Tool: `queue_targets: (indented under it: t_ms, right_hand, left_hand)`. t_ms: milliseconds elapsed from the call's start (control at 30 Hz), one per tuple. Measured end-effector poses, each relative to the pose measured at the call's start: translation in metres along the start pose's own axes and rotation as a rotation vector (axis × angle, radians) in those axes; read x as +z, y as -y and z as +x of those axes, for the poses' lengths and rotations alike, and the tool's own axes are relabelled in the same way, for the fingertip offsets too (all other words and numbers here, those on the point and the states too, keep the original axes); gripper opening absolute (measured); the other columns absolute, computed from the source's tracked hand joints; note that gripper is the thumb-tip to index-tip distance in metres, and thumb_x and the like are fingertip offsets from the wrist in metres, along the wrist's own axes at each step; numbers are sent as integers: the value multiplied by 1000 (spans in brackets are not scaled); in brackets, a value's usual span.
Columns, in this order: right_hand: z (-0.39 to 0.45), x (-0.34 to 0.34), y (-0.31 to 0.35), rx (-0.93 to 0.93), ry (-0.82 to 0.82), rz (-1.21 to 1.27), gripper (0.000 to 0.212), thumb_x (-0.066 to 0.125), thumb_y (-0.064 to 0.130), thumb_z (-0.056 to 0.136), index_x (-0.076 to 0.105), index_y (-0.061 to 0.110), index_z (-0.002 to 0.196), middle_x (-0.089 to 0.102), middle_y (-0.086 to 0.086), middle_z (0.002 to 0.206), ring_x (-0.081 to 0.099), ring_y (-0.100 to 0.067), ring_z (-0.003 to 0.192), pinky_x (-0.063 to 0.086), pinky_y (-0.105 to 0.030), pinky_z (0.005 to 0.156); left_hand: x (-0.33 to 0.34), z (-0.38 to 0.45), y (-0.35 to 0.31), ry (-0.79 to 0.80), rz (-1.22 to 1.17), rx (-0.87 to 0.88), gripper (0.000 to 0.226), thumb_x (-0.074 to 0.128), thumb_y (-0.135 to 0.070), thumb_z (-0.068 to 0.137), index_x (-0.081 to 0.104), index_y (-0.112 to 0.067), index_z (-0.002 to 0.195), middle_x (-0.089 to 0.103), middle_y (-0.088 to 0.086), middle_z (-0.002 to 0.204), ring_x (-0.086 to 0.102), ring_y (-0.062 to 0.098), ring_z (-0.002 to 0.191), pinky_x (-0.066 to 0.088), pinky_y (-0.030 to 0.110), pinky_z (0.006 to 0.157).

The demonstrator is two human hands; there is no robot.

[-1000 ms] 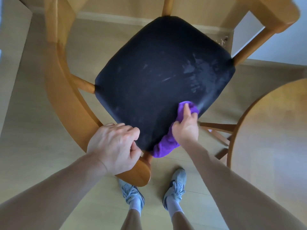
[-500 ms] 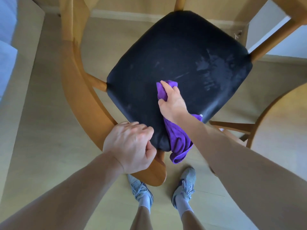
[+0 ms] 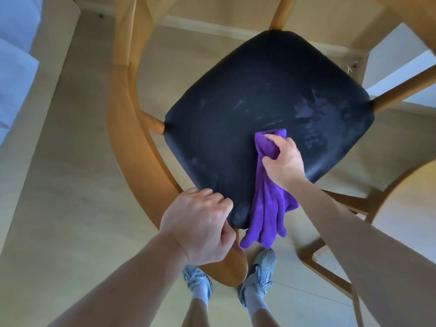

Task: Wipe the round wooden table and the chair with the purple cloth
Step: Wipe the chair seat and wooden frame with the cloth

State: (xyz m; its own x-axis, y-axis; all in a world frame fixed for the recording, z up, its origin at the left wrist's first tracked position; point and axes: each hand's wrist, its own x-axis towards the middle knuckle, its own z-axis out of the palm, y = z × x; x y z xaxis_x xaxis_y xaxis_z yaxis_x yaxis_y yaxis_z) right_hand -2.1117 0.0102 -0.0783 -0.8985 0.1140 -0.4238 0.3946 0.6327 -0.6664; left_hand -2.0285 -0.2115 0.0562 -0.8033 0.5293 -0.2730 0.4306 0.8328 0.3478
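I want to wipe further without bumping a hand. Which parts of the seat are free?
The seat is free beyond the right hand, toward both far corners. The near corner is crowded: the left hand grips there, and the purple cloth hangs beside it.

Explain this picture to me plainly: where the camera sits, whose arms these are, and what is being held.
There is no machine here. The camera sits on a person's head and looks down, so both bare arms are that person's own. The right hand grips a purple cloth and presses it on the dark padded seat of a wooden chair; the cloth's loose end hangs over the seat's front edge. The left hand grips the chair's curved wooden rail at the seat's near corner. A round wooden table shows at the right, and grey sneakers below.
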Motion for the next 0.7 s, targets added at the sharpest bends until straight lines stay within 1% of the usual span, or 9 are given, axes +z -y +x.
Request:
queue_targets:
  t_ms: [67,100,200,267,367,433,533,633,700]
  right_hand:
    - [-3,3,-5,126,-48,-18,64,59,16,88,43,28,149,40,-8,136,55,-34,112,42,-30,96]
    - [-12,9,-5,90,-5,-135,67,59,21,88,37,28,151,34,-11,139,52,-37,114,43,-35,99]
    - [-45,31,-3,-185,244,-564,78,60,31,85,25,30,155,25,-12,140,45,-38,118,46,-43,101]
    - [-53,37,-2,-196,410,-639,83,60,25,84,19,32,155,21,-7,138,46,-34,115,49,-42,96]
    - [-37,19,1,-135,484,-485,67,59,14,83,38,36,143,34,0,131,54,-32,102,51,-40,86]
    - [-18,0,3,-128,361,-349,53,58,11,81,54,34,128,45,4,118,58,-32,99,51,-38,84]
    - [19,-41,3,-32,-55,-73,49,62,11,79,57,28,125,46,4,112,59,-30,93,49,-33,81]
    - [61,-85,1,99,-371,97,74,61,21,78,35,33,146,39,-2,132,53,-27,102,48,-37,92]
    - [83,-100,-4,222,-291,-15,93,64,35,80,12,37,157,32,-6,146,42,-33,130,39,-50,108]
  left_hand:
    - [-1,0,-1,19,1,-9,16,61,-42,78,60,-27,73,58,-10,64,52,12,59,53,28,55]
    - [-2,0,-2,29,2,-12,16,61,-41,78,60,-26,73,59,-10,65,52,12,59,54,28,56]
    - [-5,1,-2,46,5,-21,17,60,-42,80,63,-26,75,62,-10,67,56,13,61,56,28,60]
    - [-7,1,-3,51,-19,-24,18,61,-44,81,65,-27,75,64,-11,67,56,9,60,50,21,61]
    - [-12,3,-7,107,-16,-45,23,55,-48,82,65,-28,74,63,-13,65,53,9,56,39,16,59]
    - [-11,4,-8,134,-5,-48,26,51,-51,80,64,-30,73,61,-15,64,51,9,54,40,16,57]
    - [-12,6,-7,194,15,-20,19,60,-50,74,63,-32,69,61,-18,62,53,8,53,52,20,53]
    - [-22,12,-12,310,61,-15,16,72,-43,60,62,-31,63,59,-14,57,53,8,52,54,24,49]
    - [-21,16,-20,410,92,-20,21,74,-38,47,60,-27,59,55,-8,52,53,13,48,49,26,44]
